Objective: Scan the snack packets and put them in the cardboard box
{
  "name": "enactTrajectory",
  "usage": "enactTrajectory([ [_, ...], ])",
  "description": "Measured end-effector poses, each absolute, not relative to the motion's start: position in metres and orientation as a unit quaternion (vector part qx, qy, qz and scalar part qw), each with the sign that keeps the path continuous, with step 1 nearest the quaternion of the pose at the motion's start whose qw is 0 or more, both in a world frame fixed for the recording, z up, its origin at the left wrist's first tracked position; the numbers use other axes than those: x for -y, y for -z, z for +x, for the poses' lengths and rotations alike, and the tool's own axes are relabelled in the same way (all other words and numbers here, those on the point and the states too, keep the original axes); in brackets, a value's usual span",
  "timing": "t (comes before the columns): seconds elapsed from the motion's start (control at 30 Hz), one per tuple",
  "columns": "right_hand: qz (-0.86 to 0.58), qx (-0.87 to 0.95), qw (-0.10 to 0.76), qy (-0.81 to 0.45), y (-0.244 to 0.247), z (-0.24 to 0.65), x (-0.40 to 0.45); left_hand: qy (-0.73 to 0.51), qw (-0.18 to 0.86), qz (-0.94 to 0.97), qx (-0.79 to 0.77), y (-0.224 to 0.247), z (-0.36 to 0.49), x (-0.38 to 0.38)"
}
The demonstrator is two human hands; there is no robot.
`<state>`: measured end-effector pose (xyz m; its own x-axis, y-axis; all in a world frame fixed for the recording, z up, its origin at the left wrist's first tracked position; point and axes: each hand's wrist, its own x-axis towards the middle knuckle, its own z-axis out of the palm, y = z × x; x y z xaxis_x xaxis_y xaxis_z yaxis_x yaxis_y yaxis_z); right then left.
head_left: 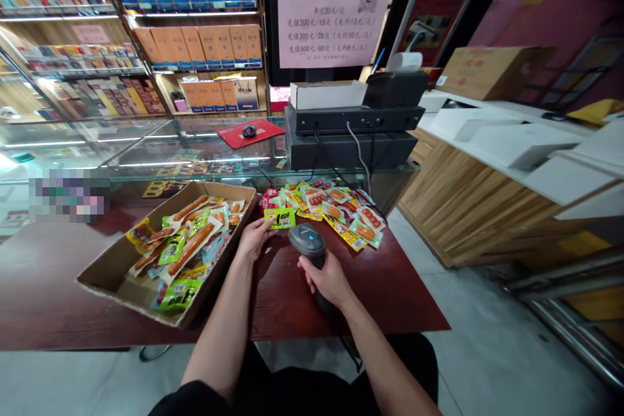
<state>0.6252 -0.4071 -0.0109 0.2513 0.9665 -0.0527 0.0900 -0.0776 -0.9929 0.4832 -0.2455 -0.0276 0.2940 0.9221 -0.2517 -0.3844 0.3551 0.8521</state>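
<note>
My left hand pinches the left end of a small green snack packet just above the table. In my right hand is a dark barcode scanner, gripped by its handle, with a blue light on top and its head tilted toward the packet. Behind both hands lies a loose pile of snack packets, several of them with sausages showing through clear wrap. Left of my left arm, an open cardboard box holds more sausages and green and yellow packets.
The dark red table meets a glass display counter at the back. On that counter stand a black cash drawer and a red mat with a mouse. White boxes sit on a cabinet at right. A cable hangs from the scanner.
</note>
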Motion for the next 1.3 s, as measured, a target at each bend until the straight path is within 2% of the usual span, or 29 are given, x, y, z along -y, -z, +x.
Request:
enactTrajectory([
  [0.63,-0.602,0.439,0.525,-0.411,0.016,0.625,0.406,-0.429,0.741,0.353,-0.377,0.032,0.482,0.246],
  [0.93,-0.602,0.441,0.525,-0.409,0.014,0.627,0.407,-0.448,0.726,0.366,-0.373,-0.001,0.485,0.26],
  [1.07,-0.599,0.432,0.525,-0.423,0.011,0.627,0.408,-0.545,0.641,0.409,-0.353,-0.036,0.465,0.268],
  [1.3,-0.596,0.434,0.514,-0.438,0.009,0.627,0.404,-0.773,0.375,0.361,-0.362,-0.091,0.377,0.283],
])
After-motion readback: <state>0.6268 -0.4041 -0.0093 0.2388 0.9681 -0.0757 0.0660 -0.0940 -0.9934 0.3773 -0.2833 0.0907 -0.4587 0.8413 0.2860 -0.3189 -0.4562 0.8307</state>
